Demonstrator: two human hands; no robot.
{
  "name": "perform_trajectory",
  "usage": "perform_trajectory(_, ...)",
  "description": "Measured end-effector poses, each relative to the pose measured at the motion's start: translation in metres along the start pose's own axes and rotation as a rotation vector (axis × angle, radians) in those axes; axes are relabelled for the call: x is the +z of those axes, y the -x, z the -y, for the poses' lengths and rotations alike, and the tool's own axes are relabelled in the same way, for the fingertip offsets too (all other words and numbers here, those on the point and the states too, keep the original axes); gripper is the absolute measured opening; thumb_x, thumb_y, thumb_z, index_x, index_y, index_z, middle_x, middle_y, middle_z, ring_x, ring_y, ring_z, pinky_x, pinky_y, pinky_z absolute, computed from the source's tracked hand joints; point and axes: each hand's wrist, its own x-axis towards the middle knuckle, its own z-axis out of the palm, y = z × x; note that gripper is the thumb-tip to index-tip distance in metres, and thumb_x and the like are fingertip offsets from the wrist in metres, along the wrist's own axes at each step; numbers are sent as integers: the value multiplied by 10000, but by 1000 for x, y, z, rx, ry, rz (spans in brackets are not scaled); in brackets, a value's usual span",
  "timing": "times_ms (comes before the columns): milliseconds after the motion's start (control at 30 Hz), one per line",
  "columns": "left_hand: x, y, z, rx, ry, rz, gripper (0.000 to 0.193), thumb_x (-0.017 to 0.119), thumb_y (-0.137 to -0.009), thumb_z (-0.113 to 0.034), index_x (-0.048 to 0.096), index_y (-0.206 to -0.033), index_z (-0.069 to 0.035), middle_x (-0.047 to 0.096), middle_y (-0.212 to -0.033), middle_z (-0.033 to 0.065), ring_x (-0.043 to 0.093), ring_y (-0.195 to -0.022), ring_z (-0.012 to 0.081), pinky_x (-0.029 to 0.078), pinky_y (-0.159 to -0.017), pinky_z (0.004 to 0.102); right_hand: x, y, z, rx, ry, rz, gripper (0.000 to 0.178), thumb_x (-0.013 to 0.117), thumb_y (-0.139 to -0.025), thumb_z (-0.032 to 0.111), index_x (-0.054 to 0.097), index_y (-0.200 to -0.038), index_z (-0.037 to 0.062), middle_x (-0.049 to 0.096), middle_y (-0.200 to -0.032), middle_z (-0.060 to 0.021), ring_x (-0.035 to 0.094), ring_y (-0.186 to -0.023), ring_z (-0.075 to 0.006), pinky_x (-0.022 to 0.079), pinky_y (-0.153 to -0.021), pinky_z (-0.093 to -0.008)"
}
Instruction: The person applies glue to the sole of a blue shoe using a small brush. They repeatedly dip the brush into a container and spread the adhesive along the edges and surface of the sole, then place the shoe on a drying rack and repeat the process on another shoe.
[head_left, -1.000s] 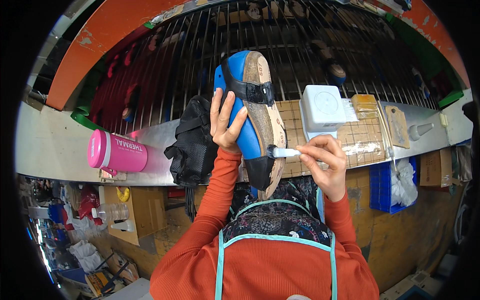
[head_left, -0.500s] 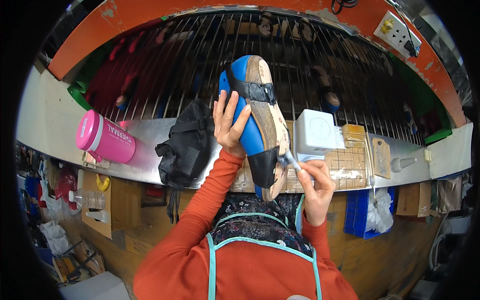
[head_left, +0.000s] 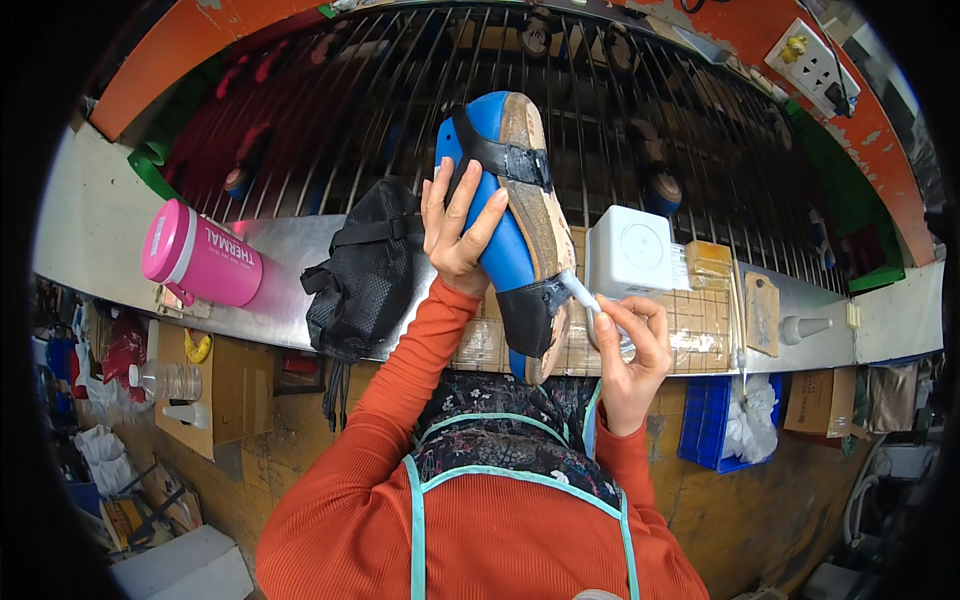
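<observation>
A blue shoe last (head_left: 503, 252) is tilted on its side, its pale sole side (head_left: 540, 225) turned to the right. Black straps (head_left: 528, 318) wrap around it near both ends and fold over onto the sole side. My left hand (head_left: 463, 228) grips the last from the left, fingers spread along its blue flank. My right hand (head_left: 632, 355) pinches a slim, light grey brush (head_left: 579, 290) between thumb and fingers. Its tip meets the folded edge of the lower strap; the bristles are mostly hidden there.
A white box-shaped container (head_left: 630, 250) and a yellowish block (head_left: 708, 265) stand right of the last on a taped board (head_left: 690, 330). Left are a black mesh bag (head_left: 370, 265) and a pink thermal jug (head_left: 205, 255). Metal bars (head_left: 400, 110) span the far side.
The brush tip has moved up along the lower strap's folded edge. My left hand keeps its hold while the last sits slightly higher in view. The whole view has shifted a little.
</observation>
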Motion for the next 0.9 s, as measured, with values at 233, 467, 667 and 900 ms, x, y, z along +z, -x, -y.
perform_trajectory(233,1,-2,3,26,-10,5,335,712,-811,-205,669,-1141,-245,607,-1312,118,523,-1251,410,340,-1056,568,2,-10,-11,-113,51,-53,192,730,-810,18,747,-1000,38,585,-960,-61,556,-739,-121,436,-649,-236)
perform_trajectory(467,1,-5,2,-18,0,49,381,725,-778,-182,680,-1149,-250,607,-1315,106,522,-1257,398,348,-1055,558,-6,-11,-18,-135,-6,66,189,734,-794,6,749,-981,35,592,-932,-60,554,-738,-129,446,-640,-254)
perform_trajectory(667,4,-9,0,-54,33,78,447,742,-739,-143,686,-1170,-245,605,-1319,107,517,-1263,392,347,-1057,554,-10,-10,-18,-142,-13,83,200,740,-783,6,750,-980,38,599,-916,-58,544,-754,-143,446,-640,-260)
perform_trajectory(900,7,-14,-3,-91,34,104,479,757,-710,-136,688,-1173,-237,599,-1326,104,523,-1259,382,349,-1058,550,-14,-9,-19,-162,21,69,209,752,-763,22,755,-970,55,619,-892,-59,539,-775,-160,425,-693,-286)
